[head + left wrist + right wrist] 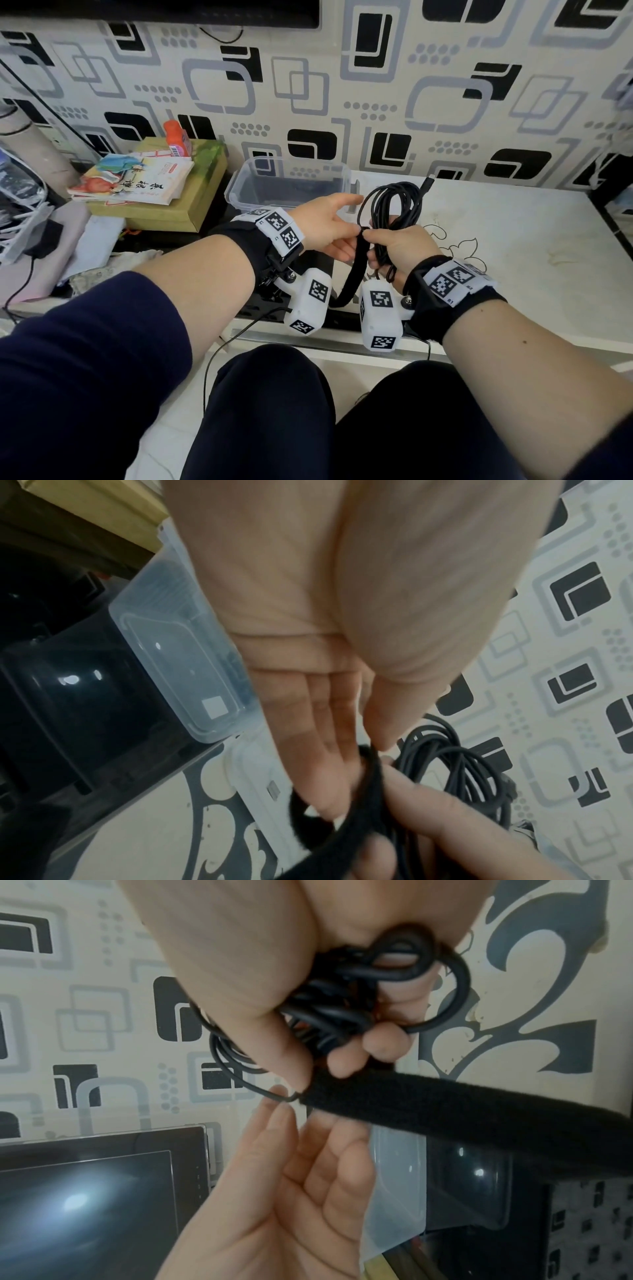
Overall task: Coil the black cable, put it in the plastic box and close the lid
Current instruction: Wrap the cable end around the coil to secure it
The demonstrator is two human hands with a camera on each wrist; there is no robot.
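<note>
The black cable (394,202) is coiled into a bundle of several loops, its plug (428,180) sticking up. My right hand (397,246) grips the bundle (342,1001) at its lower end, and its thumb presses one end of a black fabric strap (356,267) against the coil. The rest of that strap (445,1115) hangs down toward me. My left hand (342,219) has straight fingers (325,777) that touch the strap's top end. The clear plastic box (294,163) stands open behind my left hand. What looks like its lid (260,772) lies just right of it.
Books (137,181) and an orange bottle (176,137) sit on a green carton at the left. The box stands on a dark glossy surface (68,710). The white patterned tabletop (513,233) runs to the right, against the patterned wall (445,102).
</note>
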